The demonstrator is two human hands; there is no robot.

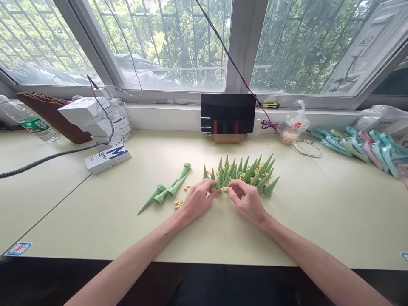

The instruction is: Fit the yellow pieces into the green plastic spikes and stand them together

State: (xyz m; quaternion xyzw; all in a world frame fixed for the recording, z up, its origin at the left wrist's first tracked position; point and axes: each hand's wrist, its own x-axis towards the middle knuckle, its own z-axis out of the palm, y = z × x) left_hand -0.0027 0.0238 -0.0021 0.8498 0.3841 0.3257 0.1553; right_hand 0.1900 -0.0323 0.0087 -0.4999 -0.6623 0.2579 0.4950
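Observation:
My left hand (pixel 199 199) is closed round the base of a green plastic watering spike (pixel 218 185), which points upward at the near left of a group. Close beside it, my right hand (pixel 247 200) pinches a small yellow T-shaped valve (pixel 225 189) against that base. Rows of upright green spikes (pixel 268 188) with yellow valves at their bases stand just beyond both hands. Left of my left hand lie several loose green spikes (pixel 164 193) on their sides. A few loose yellow valves (pixel 177 205) lie by my left wrist, partly hidden by it.
A black tablet (pixel 228 114) stands against the window ledge. At left are stacked white boxes (pixel 110 159), a brown pouch (pixel 54 114) and a plastic bottle (pixel 38 127). A bagged cup (pixel 291 127), a white cable (pixel 307 148) and teal and pink plastic tools (pixel 366 144) lie at right.

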